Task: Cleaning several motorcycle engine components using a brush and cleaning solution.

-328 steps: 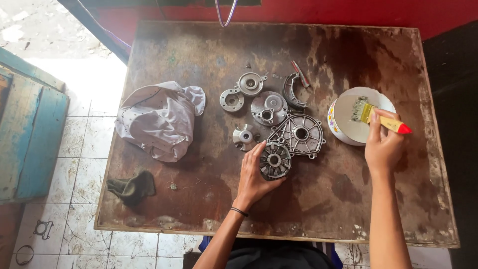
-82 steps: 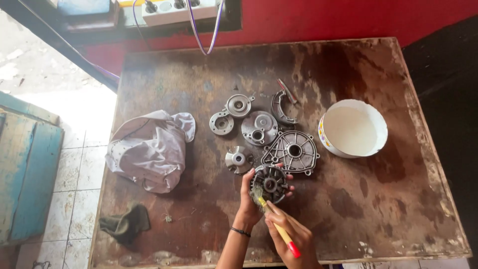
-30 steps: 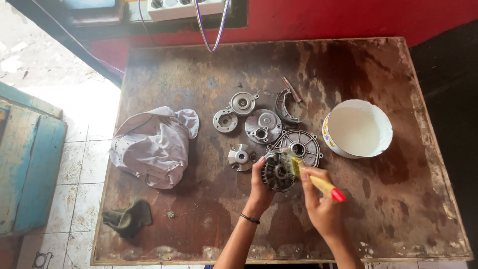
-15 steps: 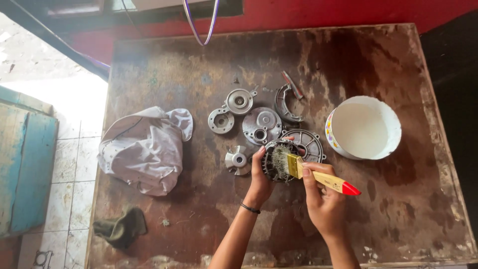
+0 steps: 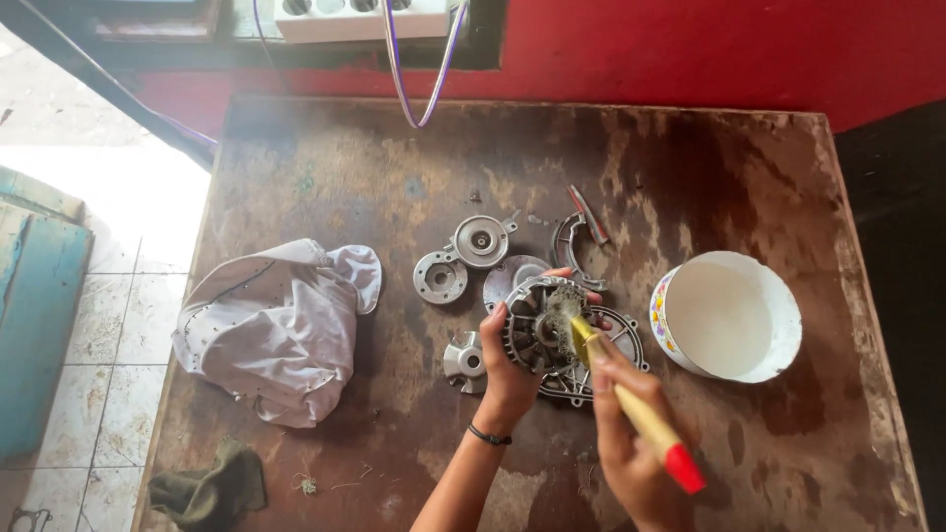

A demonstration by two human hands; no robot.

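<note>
My left hand point(image 5: 505, 366) grips a round, finned metal engine part point(image 5: 535, 333) and holds it tilted just above the table. My right hand point(image 5: 623, 443) holds a paintbrush point(image 5: 631, 406) with a yellow handle and a red tip. Its bristles press against the right side of the finned part. Under my hands lies a larger round metal cover point(image 5: 611, 340), partly hidden.
A white bowl point(image 5: 729, 317) stands to the right. Several smaller metal parts point(image 5: 440, 277) lie behind and left of my hands. A crumpled white cloth point(image 5: 278, 327) sits at the left, a dark rag point(image 5: 209, 488) at the front left corner of the worn wooden table point(image 5: 335, 167).
My left hand has raised the finned part a little and tilted it. The brush has shifted from its top edge to its right side, with the handle now pointing toward me.
</note>
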